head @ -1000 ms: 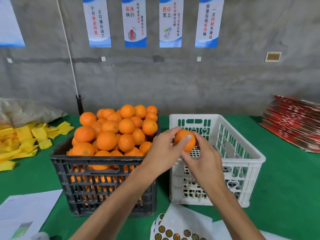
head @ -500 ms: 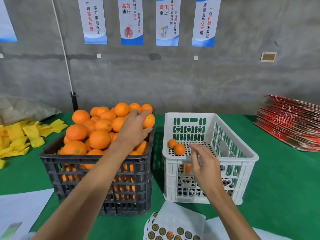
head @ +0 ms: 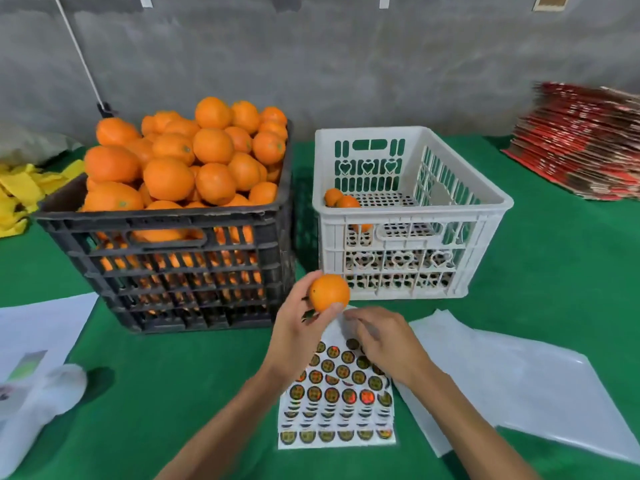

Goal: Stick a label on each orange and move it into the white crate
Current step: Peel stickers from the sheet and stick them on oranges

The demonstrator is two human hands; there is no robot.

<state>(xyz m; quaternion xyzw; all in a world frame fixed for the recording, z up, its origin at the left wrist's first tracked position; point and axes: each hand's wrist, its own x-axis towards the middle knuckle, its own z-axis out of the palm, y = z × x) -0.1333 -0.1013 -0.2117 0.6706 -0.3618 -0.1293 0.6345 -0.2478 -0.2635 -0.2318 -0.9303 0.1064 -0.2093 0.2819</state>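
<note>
So we've got our left hand (head: 294, 336) wrapped around one orange (head: 329, 293), fingers curled behind it and thumb on the near side, holding it up just in front of the white crate (head: 408, 216), above the far edge of the sticker sheet (head: 337, 393). Our right hand (head: 384, 341) is down on the far end of that sheet with the fingers bent in toward the round labels; honestly we can't tell if it has actually pinched one, the fingertips are hidden under the hand.

The white crate sits right of centre on the green table (head: 173, 393), and there are two oranges (head: 341, 200) already in its far left corner, touching each other. Just left of it, nearly touching, is the black crate (head: 166, 265), piled well over the rim with the unlabeled fruit.

Other stuff around: blank white sheets (head: 502, 375) spread out to the right of the stickers, some white paper (head: 38, 327) on the near left with a white cloth-looking bundle (head: 41, 403) beside it, yellow bits (head: 24, 192) far left, and a stack of red flattened cartons (head: 585, 143) far right against the grey wall.
</note>
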